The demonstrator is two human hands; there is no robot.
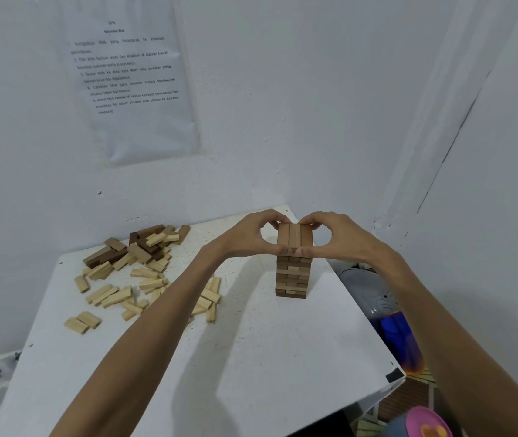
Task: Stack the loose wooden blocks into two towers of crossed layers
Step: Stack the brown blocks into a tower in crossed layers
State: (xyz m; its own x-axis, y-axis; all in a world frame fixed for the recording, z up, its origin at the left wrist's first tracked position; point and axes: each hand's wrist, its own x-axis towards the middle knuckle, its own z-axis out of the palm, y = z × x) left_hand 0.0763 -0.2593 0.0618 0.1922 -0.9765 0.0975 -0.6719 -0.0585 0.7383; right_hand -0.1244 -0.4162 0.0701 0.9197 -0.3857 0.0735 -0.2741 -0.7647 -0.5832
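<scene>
One tower of crossed wooden layers (292, 275) stands near the right side of the white table (251, 357). Its top layer (294, 236) is three blocks side by side. My left hand (245, 236) pinches that layer from the left, thumb at the near end and fingers at the far end. My right hand (338, 234) pinches it the same way from the right. Loose pale blocks (115, 294) lie scattered on the left half of the table. A heap of darker and pale blocks (144, 244) sits at the back left by the wall.
White walls close in behind and to the right of the table. A printed sheet (134, 74) hangs on the back wall. Past the table's right edge stand a grey and blue object (387, 310) and a pink lid (427, 424).
</scene>
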